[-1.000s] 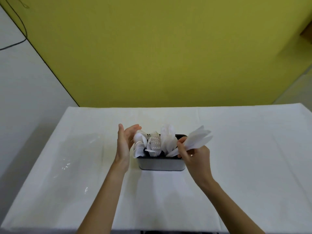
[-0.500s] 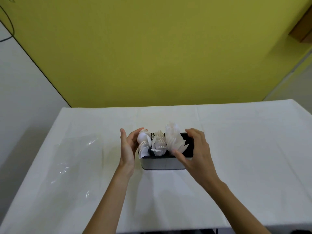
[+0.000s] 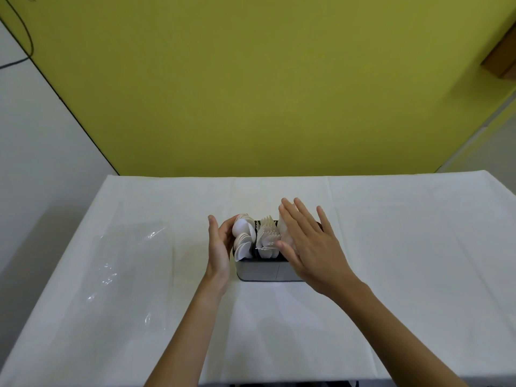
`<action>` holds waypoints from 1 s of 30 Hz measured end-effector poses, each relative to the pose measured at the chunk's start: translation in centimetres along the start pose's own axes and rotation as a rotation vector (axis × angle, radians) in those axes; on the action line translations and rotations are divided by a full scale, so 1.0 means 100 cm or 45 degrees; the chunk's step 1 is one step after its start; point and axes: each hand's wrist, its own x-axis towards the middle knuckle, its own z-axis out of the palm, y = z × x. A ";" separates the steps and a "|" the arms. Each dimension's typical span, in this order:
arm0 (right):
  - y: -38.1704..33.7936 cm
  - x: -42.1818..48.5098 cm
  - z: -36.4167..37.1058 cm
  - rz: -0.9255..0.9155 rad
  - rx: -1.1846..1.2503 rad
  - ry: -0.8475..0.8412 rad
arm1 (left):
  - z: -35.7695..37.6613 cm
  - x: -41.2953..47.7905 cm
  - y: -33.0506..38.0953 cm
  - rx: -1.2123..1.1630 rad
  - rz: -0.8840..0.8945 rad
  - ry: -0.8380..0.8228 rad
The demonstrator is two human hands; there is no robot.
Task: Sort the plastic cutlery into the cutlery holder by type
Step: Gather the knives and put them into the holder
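- Grey rectangular cutlery holder (image 3: pixel 262 272): white plastic spoons (image 3: pixel 243 233) left, white plastic forks (image 3: pixel 266 236) middle; none loose in view, so sorting seems finished.
- Left hand (image 3: pixel 219 247) loosely cups spoons; right hand (image 3: pixel 310 241) flat, fingers spread, covers right compartment.

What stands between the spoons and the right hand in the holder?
In the head view, the forks stand in the middle of the holder, spoons on one side, the flat right hand on the other.
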 end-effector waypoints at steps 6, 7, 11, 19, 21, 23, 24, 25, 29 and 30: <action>0.010 -0.011 -0.013 0.034 0.636 -0.005 | -0.005 -0.002 0.004 0.015 0.004 -0.035; 0.016 -0.016 -0.012 0.100 0.760 0.051 | -0.007 -0.003 0.004 0.019 0.003 -0.040; 0.043 -0.039 0.002 0.359 0.971 0.076 | -0.014 -0.009 -0.004 0.065 -0.046 -0.053; 0.043 -0.066 0.048 0.511 1.126 -0.194 | -0.005 -0.020 -0.022 0.184 -0.198 -0.076; 0.038 -0.062 0.055 0.569 1.237 -0.129 | -0.002 -0.019 -0.023 0.199 -0.199 -0.096; 0.035 -0.059 0.061 0.665 1.304 -0.033 | -0.001 -0.018 -0.026 0.175 -0.206 -0.094; 0.035 -0.057 0.063 0.684 1.314 0.003 | -0.001 -0.016 -0.028 0.150 -0.214 -0.083; 0.034 -0.056 0.065 0.691 1.317 0.030 | -0.002 -0.014 -0.030 0.128 -0.222 -0.065; 0.040 -0.035 0.066 0.668 1.343 0.067 | 0.001 0.005 -0.023 0.089 -0.161 0.013; 0.041 -0.026 0.064 0.662 1.333 0.072 | 0.002 0.013 -0.016 0.087 -0.144 0.032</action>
